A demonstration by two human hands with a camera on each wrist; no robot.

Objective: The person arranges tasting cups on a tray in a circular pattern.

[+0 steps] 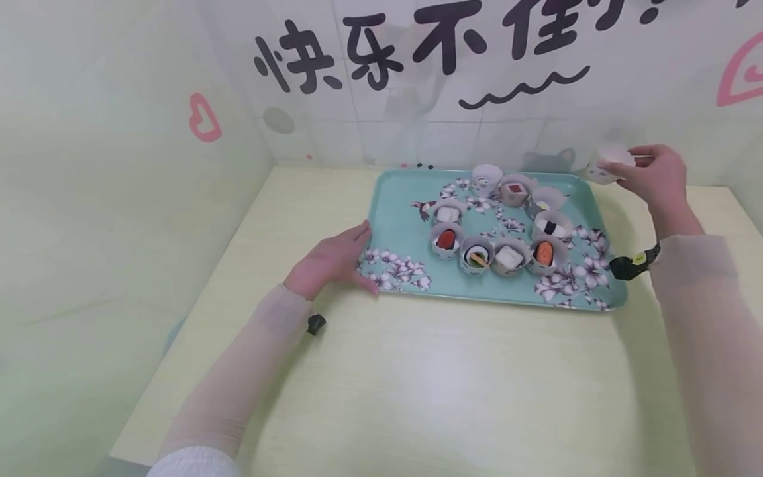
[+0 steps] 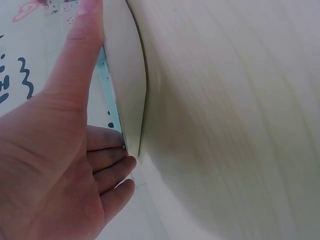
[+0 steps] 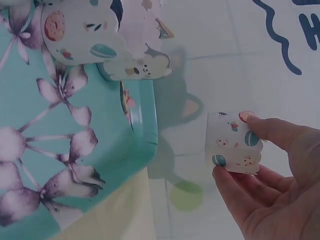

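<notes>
My right hand (image 1: 656, 173) pinches a small printed paper cup (image 1: 609, 164) between thumb and fingers, just past the tray's back right corner. The right wrist view shows strawberries and leaves on that cup (image 3: 232, 142); its inside is hidden. My left hand (image 1: 334, 260) touches the left end of the turquoise flowered tray (image 1: 396, 218), thumb by the front corner, fingers extended along the side. On the tray, several similar cups form a ring, most with a sushi piece showing, such as an orange-topped one (image 1: 544, 253) and a roll (image 1: 477, 257).
The tray lies on a pale wooden table (image 1: 429, 371), near the back wall (image 1: 381, 132) with large dark characters. Another wall (image 1: 107, 199) rises at the left. Dark straps (image 1: 634, 265) stick out at the wrists.
</notes>
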